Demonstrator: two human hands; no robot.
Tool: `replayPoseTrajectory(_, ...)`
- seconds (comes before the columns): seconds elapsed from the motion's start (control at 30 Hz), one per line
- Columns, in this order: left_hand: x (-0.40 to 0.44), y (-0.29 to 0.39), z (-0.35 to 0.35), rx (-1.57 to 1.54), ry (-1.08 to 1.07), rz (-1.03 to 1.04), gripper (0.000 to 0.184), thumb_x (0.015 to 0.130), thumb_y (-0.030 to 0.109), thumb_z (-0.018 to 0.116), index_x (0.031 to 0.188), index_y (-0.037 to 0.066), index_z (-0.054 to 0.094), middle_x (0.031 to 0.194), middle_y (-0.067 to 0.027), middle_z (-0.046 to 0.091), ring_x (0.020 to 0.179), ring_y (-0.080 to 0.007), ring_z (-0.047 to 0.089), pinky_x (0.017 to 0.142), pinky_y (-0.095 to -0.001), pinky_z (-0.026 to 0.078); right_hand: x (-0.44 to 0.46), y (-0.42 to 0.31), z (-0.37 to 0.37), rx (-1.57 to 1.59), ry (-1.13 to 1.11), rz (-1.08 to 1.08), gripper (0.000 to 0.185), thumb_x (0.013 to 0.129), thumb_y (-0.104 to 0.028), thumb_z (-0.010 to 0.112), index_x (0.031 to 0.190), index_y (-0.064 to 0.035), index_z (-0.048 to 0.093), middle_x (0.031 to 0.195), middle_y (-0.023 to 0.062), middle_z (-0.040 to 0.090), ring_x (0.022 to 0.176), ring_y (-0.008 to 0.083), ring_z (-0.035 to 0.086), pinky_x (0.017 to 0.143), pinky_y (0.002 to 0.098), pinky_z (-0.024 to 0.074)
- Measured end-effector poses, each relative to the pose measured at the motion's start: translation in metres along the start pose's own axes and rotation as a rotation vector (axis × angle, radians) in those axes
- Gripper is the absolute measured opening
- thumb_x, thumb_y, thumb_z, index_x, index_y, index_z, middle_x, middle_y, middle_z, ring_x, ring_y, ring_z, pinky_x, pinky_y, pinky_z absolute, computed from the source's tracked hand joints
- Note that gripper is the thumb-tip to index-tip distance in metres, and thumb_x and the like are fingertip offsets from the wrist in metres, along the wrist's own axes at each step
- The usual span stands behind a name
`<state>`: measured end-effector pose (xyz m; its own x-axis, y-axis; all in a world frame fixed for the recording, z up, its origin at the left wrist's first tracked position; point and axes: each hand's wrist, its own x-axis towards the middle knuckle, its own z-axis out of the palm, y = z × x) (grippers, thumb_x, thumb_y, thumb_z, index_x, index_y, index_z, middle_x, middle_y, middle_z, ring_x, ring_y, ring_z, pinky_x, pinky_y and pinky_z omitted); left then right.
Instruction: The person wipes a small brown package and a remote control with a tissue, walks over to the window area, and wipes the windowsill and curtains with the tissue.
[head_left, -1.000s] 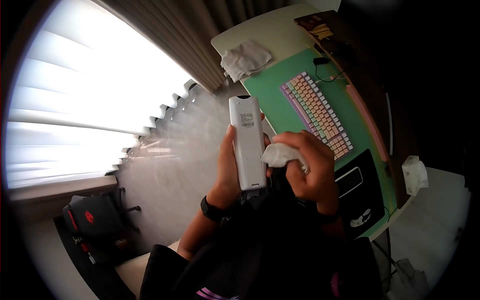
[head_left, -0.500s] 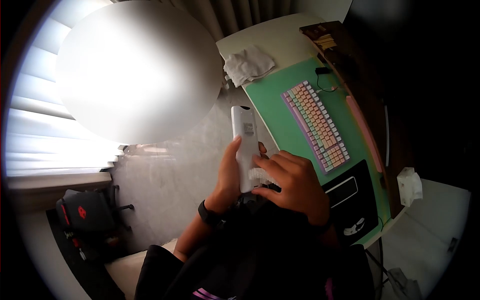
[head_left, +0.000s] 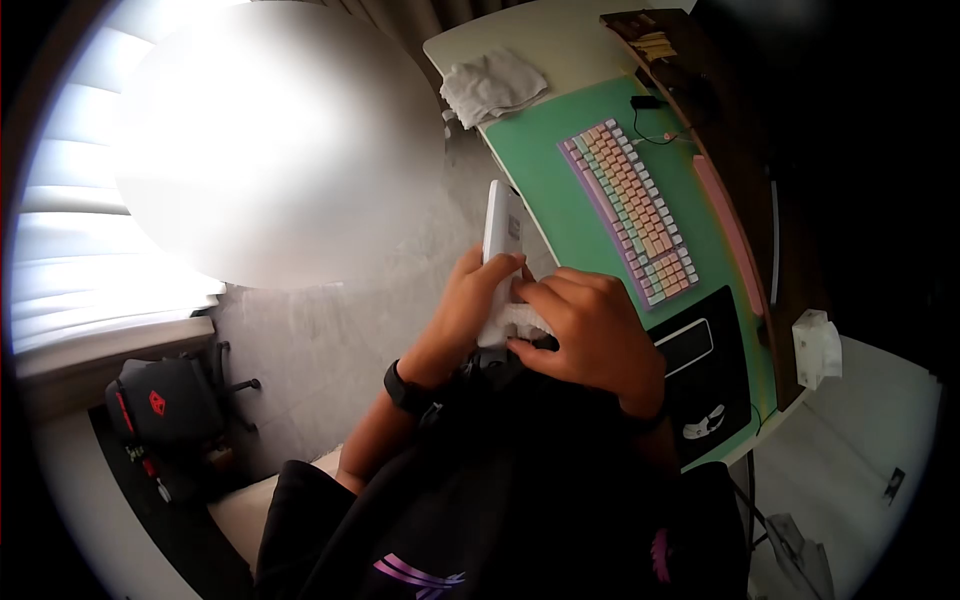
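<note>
A white remote control (head_left: 495, 222) stands out from my left hand (head_left: 462, 312), whose fingers are wrapped round its lower part. Its narrow side now faces me more, and part of the label on its back shows. My right hand (head_left: 595, 335) pinches a crumpled white wipe (head_left: 522, 322) against the lower end of the remote. Fingers and wipe hide that end. A dark watch band (head_left: 402, 388) is on my left wrist.
To the right, a desk with a green mat (head_left: 530, 165) bears a pastel keyboard (head_left: 632, 215), a phone-like black slab (head_left: 686, 347) and a white mouse (head_left: 704, 422). A grey cloth (head_left: 492, 85) lies at its far corner. A black chair (head_left: 170, 400) stands lower left.
My left hand has turned the remote, so its back faces me less and its side shows more. My left thumb has shifted across it. The view has tilted slightly.
</note>
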<state>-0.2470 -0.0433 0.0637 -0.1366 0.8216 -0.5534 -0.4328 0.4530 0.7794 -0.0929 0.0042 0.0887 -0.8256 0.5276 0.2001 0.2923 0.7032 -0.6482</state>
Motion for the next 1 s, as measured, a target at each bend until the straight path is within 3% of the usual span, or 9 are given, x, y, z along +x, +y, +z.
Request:
replayPoseTrajectory(0.1, 0.004, -0.007, -0.004, 0.004, -0.004, -0.007, 0.021, 0.087, 0.016, 0.051, 0.095, -0.003, 0.052, 0.08, -0.0069, 0.057, 0.07, -0.0135, 0.055, 0.061, -0.0269, 0.044, 0.001, -0.007, -0.001, -0.005, 0.003, 0.035, 0.033, 0.064, -0.018, 0.073, 0.087, 0.0002, 0.058, 0.071, 0.0144, 0.059, 0.066, 0.0285, 0.06, 0.063, 0.0395, 0.0479)
replayPoseTrajectory(0.37, 0.005, -0.013, -0.005, 0.125, 0.032, 0.12, 0.029, 0.084, 0.011, 0.051, 0.107, -0.006, 0.049, 0.08, -0.0048, 0.055, 0.07, -0.0116, 0.052, 0.061, -0.0262, 0.044, 0.002, -0.004, 0.011, -0.048, 0.09, -0.008, 0.033, 0.059, -0.015, 0.071, 0.086, 0.0002, 0.058, 0.068, 0.0124, 0.059, 0.066, 0.0278, 0.059, 0.066, 0.0375, 0.045)
replayPoseTrajectory(0.6, 0.006, -0.013, -0.003, 0.148, 0.045, 0.116, 0.021, 0.079, 0.006, 0.048, 0.096, -0.008, 0.048, 0.074, -0.0053, 0.055, 0.066, -0.0117, 0.051, 0.056, -0.0276, 0.042, 0.002, -0.002, 0.017, -0.055, 0.041, -0.016, 0.021, 0.06, -0.011, 0.067, 0.075, -0.0026, 0.055, 0.067, 0.0119, 0.059, 0.065, 0.0289, 0.058, 0.065, 0.0389, 0.0448)
replayPoseTrajectory(0.7, 0.008, -0.013, -0.004, 0.158, 0.036, 0.119, 0.018, 0.079, 0.006, 0.047, 0.09, -0.007, 0.049, 0.072, -0.006, 0.055, 0.064, -0.012, 0.051, 0.055, -0.0283, 0.042, 0.004, 0.0, 0.016, -0.041, 0.085, -0.051, 0.032, 0.058, -0.011, 0.068, 0.087, -0.001, 0.06, 0.066, 0.0103, 0.059, 0.063, 0.0269, 0.057, 0.062, 0.0356, 0.0431)
replayPoseTrajectory(1.0, 0.01, -0.017, -0.004, 0.19, 0.062, 0.124, 0.016, 0.078, 0.008, 0.048, 0.082, -0.008, 0.051, 0.069, -0.0075, 0.056, 0.06, -0.0127, 0.051, 0.053, -0.0301, 0.042, 0.004, -0.003, 0.015, -0.008, 0.06, -0.031, 0.032, 0.058, -0.009, 0.068, 0.088, 0.0, 0.059, 0.065, 0.0117, 0.058, 0.063, 0.0281, 0.058, 0.062, 0.0372, 0.0445)
